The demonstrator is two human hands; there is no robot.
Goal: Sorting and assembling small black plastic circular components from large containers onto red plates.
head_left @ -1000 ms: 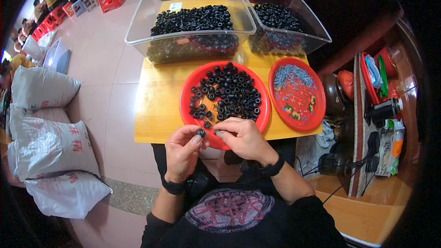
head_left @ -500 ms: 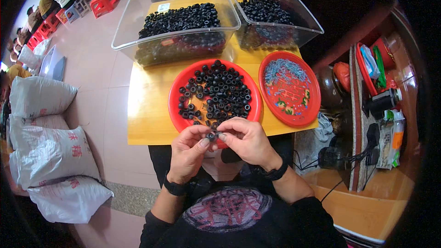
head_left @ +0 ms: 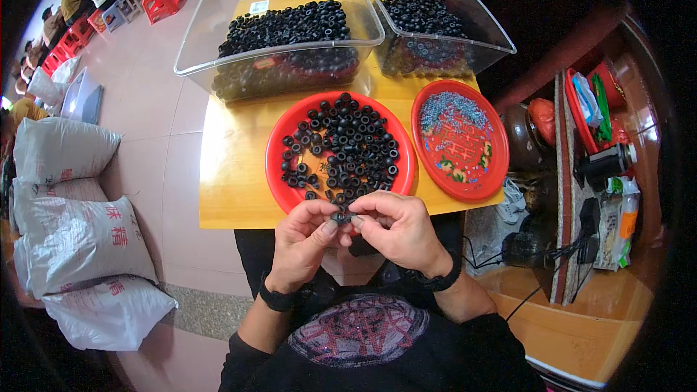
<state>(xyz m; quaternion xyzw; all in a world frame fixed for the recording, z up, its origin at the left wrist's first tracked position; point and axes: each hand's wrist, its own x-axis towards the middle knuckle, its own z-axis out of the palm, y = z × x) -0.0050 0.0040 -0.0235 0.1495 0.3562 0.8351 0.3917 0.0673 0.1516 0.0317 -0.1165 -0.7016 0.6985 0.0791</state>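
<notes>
Your fingertips meet at the near edge of the basin. The left hand [head_left: 303,238] has its thumb and forefinger nearly closed on a small black ring [head_left: 338,216]. The right hand [head_left: 403,231] is in a tight pinch too, its thumb and forefinger up against the same spot; whether it grips the ring itself or something tiny at it, I cannot tell, as the fingers cover it.

A second ago there was a gap between your two pinches, with the ring in the left one alone; now that gap is gone. I take this to mean that both hands are at work on one ring, the left probably steadying it while the right does the fine part.

Just beyond your fingers, the round red basin [head_left: 276,183] holds many loose black rings [head_left: 370,141], thickest toward the right, with a thinner patch at the left. Beside it on the right, a red plate [head_left: 499,163] bears small bluish clear bits [head_left: 454,110], with neither hand near them. Behind both, two clear bins, the left one [head_left: 203,33] and the right one [head_left: 494,27], hold more black rings on the yellow table [head_left: 229,152].
</notes>
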